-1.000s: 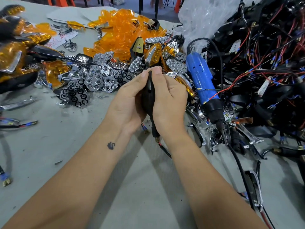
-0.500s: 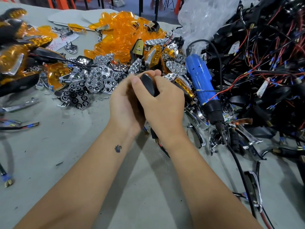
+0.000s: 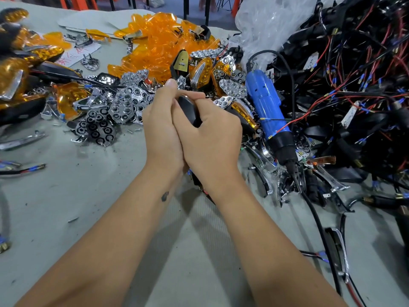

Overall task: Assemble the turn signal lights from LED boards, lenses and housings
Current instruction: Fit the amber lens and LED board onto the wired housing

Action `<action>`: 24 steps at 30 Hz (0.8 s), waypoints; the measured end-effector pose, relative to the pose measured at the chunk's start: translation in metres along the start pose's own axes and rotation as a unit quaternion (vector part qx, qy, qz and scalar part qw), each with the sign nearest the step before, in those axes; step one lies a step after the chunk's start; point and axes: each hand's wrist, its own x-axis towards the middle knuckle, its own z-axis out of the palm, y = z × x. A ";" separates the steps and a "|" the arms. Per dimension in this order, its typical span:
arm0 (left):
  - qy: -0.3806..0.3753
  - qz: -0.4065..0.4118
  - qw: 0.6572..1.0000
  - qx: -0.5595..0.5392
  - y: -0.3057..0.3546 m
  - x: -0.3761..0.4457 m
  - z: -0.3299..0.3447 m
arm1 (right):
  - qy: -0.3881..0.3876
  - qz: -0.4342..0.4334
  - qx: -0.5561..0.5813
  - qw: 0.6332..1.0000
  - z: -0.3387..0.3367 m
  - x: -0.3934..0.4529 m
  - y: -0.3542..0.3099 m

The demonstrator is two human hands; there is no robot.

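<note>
Head view: both bare forearms reach up from the near edge over the grey fabric-covered table (image 3: 66,196) and meet at the middle, where the left hand (image 3: 161,131) and the right hand (image 3: 212,140) are clasped together around a glossy black teardrop-shaped plastic housing (image 3: 188,109). The fingers of both hands curl tightly round it, so only its dark rounded top shows between the thumbs, and thin red and black wires (image 3: 207,194) trail out below the right wrist. Against the frame half a second ago, the hands have pressed closer together, the right thumb now lies across the top of the housing, and less of the housing is seen. Just beyond the knuckles lie chrome honeycomb reflector plates (image 3: 125,105); right of them a blue cylindrical electric screwdriver (image 3: 265,103) with a black cord rests on chrome trim strips. Farther back sits a heap of translucent orange lenses (image 3: 159,41), and at the far right a big tangle of black housings with red and black wiring (image 3: 354,74), hemming in the work spot
</note>
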 end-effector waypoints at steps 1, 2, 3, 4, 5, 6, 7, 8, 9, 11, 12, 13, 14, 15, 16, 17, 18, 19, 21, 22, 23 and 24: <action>-0.010 0.004 1.000 -0.006 0.000 0.000 0.000 | 0.004 -0.006 -0.009 1.000 0.000 0.000 0.000; -0.027 0.006 0.999 -0.017 -0.001 -0.001 -0.001 | 0.011 -0.012 -0.019 1.000 0.001 -0.001 -0.001; -0.047 0.007 0.998 -0.031 -0.001 -0.002 -0.001 | 0.017 -0.014 -0.029 0.999 0.001 -0.001 -0.001; -0.066 0.006 0.997 -0.045 0.000 -0.002 -0.002 | 0.020 -0.017 -0.032 0.999 0.002 -0.001 -0.001; -0.081 0.003 0.995 -0.058 0.000 -0.002 -0.002 | 0.016 -0.019 -0.029 0.999 0.003 -0.001 -0.001; -0.091 0.000 0.993 -0.069 0.001 -0.002 -0.003 | 0.004 -0.021 -0.021 1.000 0.003 -0.001 0.000; -0.094 -0.006 0.992 -0.079 0.002 -0.001 -0.004 | -0.016 -0.020 -0.012 1.000 0.003 -0.002 0.001; -0.092 -0.016 0.992 -0.086 0.002 0.000 -0.004 | -0.043 -0.015 0.000 0.999 0.003 -0.002 0.002; -0.082 -0.027 0.993 -0.086 0.003 0.001 -0.005 | -0.073 -0.007 0.014 0.997 0.003 -0.002 0.003; -0.051 -0.052 0.994 -0.083 0.002 0.002 -0.007 | -0.113 0.025 0.055 0.992 0.003 -0.004 0.007; -0.036 -0.068 0.993 -0.090 0.002 0.003 -0.007 | -0.122 0.046 0.082 0.988 0.002 -0.004 0.008; -0.021 -0.081 0.991 -0.104 0.002 0.004 -0.008 | -0.130 0.063 0.104 0.984 0.000 -0.004 0.011; -0.007 -0.089 0.989 -0.120 0.002 0.005 -0.008 | -0.138 0.075 0.118 0.980 -0.002 -0.004 0.014; 0.005 -0.092 0.987 -0.129 0.002 0.006 -0.009 | -0.149 0.079 0.123 0.978 -0.003 -0.003 0.016; 0.014 -0.090 0.987 -0.129 0.003 0.008 -0.010 | -0.160 0.078 0.125 0.976 -0.005 -0.003 0.018; 0.017 -0.088 0.988 -0.126 0.004 0.009 -0.011 | -0.165 0.077 0.132 0.974 -0.005 -0.002 0.019; 0.013 -0.089 0.988 -0.123 0.004 0.010 -0.012 | -0.163 0.078 0.146 0.973 -0.006 -0.002 0.020; 0.001 -0.093 0.988 -0.123 0.004 0.010 -0.012 | -0.156 0.080 0.161 0.971 -0.006 -0.003 0.021; -0.025 -0.092 0.990 -0.102 0.005 0.011 -0.014 | -0.147 0.087 0.187 0.967 -0.007 -0.003 0.023; -0.027 -0.087 0.993 -0.081 0.005 0.012 -0.015 | -0.147 0.090 0.195 0.965 -0.007 -0.003 0.023; -0.024 -0.081 0.995 -0.061 0.006 0.012 -0.016 | -0.148 0.094 0.200 0.964 -0.007 -0.004 0.023; -0.021 -0.078 0.996 -0.045 0.006 0.013 -0.017 | -0.149 0.097 0.203 0.963 -0.008 -0.004 0.023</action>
